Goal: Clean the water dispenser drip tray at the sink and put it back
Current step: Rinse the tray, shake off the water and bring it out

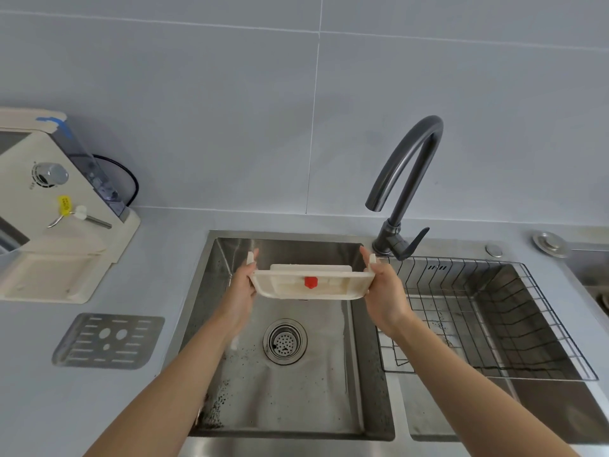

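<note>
I hold the cream plastic drip tray (329, 284) over the left sink basin (296, 384), tilted so that its inside faces me. A small red float sits at the tray's middle. My left hand (242, 285) grips its left end and my right hand (382, 288) grips its right end. The tray's metal grille cover (108, 341) lies flat on the counter left of the sink. The cream water dispenser (49, 206) stands at the far left, its base slot showing no tray.
A dark curved faucet (408, 179) rises behind the sink, its spout above the gap between the two basins. A black wire rack (494, 311) sits in the right basin. The left basin has a round strainer drain (285, 341) and dark specks on its wet bottom.
</note>
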Demonstrator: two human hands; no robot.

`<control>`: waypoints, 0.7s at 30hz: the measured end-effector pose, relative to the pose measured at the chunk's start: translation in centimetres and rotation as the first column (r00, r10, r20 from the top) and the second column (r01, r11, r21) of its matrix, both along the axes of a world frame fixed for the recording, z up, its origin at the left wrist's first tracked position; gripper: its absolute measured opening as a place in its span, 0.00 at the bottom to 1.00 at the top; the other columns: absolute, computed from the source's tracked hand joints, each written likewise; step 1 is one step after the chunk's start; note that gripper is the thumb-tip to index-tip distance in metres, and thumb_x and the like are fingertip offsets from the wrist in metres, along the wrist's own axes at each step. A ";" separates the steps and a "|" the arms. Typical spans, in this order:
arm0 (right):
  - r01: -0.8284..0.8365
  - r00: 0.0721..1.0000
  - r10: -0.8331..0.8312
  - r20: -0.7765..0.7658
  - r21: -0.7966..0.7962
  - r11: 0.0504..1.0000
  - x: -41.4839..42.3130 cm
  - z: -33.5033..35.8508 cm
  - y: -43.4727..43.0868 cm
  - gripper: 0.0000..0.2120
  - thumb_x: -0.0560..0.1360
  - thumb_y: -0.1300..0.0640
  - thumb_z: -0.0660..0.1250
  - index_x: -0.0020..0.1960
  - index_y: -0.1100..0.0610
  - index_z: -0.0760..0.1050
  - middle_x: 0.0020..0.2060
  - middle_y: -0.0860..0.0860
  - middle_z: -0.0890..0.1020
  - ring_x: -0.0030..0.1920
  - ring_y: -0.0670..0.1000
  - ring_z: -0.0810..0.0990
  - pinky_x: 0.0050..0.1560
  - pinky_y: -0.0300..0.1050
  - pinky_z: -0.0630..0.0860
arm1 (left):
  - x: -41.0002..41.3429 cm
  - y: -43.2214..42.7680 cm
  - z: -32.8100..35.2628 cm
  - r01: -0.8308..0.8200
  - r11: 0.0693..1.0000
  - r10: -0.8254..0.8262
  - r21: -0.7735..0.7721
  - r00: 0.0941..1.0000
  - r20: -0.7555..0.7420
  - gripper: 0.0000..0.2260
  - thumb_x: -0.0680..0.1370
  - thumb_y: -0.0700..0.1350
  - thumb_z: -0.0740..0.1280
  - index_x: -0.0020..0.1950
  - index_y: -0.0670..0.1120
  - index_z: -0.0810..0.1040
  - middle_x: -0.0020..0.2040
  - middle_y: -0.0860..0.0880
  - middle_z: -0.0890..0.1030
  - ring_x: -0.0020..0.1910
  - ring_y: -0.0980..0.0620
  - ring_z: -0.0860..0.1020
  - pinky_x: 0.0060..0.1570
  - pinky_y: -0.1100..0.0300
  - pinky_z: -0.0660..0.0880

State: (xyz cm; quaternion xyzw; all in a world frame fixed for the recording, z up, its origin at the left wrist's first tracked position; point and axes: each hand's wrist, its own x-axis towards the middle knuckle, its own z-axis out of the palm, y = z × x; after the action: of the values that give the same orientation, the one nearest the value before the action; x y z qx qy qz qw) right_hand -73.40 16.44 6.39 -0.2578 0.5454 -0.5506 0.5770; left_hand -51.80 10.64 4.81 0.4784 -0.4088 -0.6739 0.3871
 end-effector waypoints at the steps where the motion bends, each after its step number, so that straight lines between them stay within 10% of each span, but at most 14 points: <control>1: -0.005 1.000 0.006 0.017 -0.022 1.000 -0.1 -0.2 0.1 0.25 0.76 0.58 0.49 0.73 0.54 0.60 0.74 0.49 0.59 0.74 0.50 0.55 0.67 0.43 0.59 | 0.2 0.2 -0.1 0.020 1.000 -0.020 -0.021 1.000 -0.023 0.21 0.80 0.46 0.47 0.74 0.53 0.55 0.73 0.49 0.58 0.68 0.55 0.61 0.73 0.52 0.54; 5: -0.023 0.999 0.025 0.039 -0.041 0.999 0.1 -0.6 0.7 0.32 0.68 0.58 0.52 0.73 0.57 0.61 0.52 0.46 0.71 0.61 0.47 0.65 0.59 0.39 0.65 | 0.4 1.3 -0.9 0.037 0.997 -0.040 -0.063 0.998 -0.045 0.22 0.79 0.44 0.49 0.73 0.51 0.54 0.58 0.54 0.71 0.57 0.59 0.70 0.66 0.59 0.62; 9: -0.024 1.000 0.024 -0.021 -0.006 1.000 0.9 -1.0 1.6 0.23 0.77 0.66 0.46 0.71 0.59 0.63 0.65 0.53 0.68 0.63 0.50 0.67 0.44 0.36 0.71 | 0.8 2.8 -2.0 0.035 0.998 -0.039 -0.058 0.997 -0.063 0.29 0.70 0.49 0.55 0.72 0.55 0.57 0.72 0.48 0.61 0.66 0.55 0.67 0.70 0.58 0.58; 12: -0.012 0.999 0.010 -0.043 -0.047 0.999 1.1 -0.9 1.5 0.21 0.79 0.64 0.47 0.70 0.58 0.64 0.56 0.48 0.73 0.50 0.43 0.73 0.37 0.27 0.74 | 0.6 2.7 -1.4 0.013 0.994 -0.023 -0.107 0.995 -0.102 0.20 0.76 0.45 0.52 0.68 0.58 0.57 0.67 0.52 0.62 0.60 0.62 0.67 0.69 0.60 0.55; 17: 0.014 0.997 -0.016 -0.076 -0.028 0.999 2.0 -1.7 1.9 0.20 0.80 0.55 0.49 0.71 0.52 0.62 0.73 0.50 0.62 0.74 0.50 0.57 0.68 0.42 0.56 | 0.8 2.9 -2.3 -0.001 0.997 -0.008 -0.075 0.994 -0.111 0.23 0.77 0.46 0.52 0.73 0.54 0.55 0.74 0.49 0.59 0.65 0.57 0.67 0.68 0.59 0.59; 21: 0.022 0.995 -0.024 -0.101 -0.016 1.000 2.7 -1.9 2.3 0.16 0.80 0.54 0.49 0.67 0.48 0.64 0.72 0.49 0.63 0.75 0.51 0.55 0.74 0.48 0.52 | 1.1 3.4 -3.0 -0.021 0.998 0.014 -0.062 0.993 -0.113 0.23 0.76 0.47 0.54 0.71 0.56 0.57 0.75 0.46 0.58 0.68 0.54 0.65 0.70 0.57 0.58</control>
State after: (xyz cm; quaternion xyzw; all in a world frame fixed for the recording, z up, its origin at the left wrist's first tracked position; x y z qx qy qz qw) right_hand -70.70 18.74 4.46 -0.2833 0.5727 -0.5474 0.5405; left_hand -50.74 14.07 1.82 0.4308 -0.4032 -0.6830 0.4306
